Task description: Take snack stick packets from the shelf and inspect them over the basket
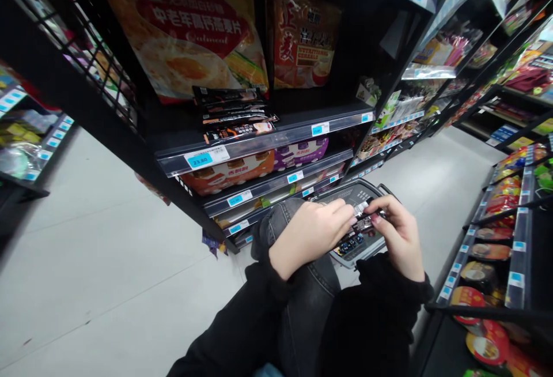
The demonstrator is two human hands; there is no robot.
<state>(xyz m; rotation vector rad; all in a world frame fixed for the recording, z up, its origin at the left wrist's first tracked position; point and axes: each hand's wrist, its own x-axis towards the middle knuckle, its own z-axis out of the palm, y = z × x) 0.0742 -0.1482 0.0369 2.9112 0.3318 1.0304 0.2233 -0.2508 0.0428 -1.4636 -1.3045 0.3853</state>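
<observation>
Over my bent knee, my left hand (317, 224) and my right hand (397, 230) are held close together. Black stick sachets (362, 226) with white print lie between them; how many there are is hidden. My left fingers are curled round one end, while my right thumb and fingers pinch the other. Just below stands a grey shopping basket (375, 185), with several dark packets (351, 244) inside, partly covered by my hands. Similar black sachets (235, 113) are stacked at the front of the shelf beside me.
A large oatmeal bag (194, 37) and a cereal bag (302, 34) stand on the black shelf (294, 106). Boxed cups (233, 172) fill the tier below. Another shelf with red tubs (486, 339) borders the aisle on my right. Pale floor (129, 273) runs to the left.
</observation>
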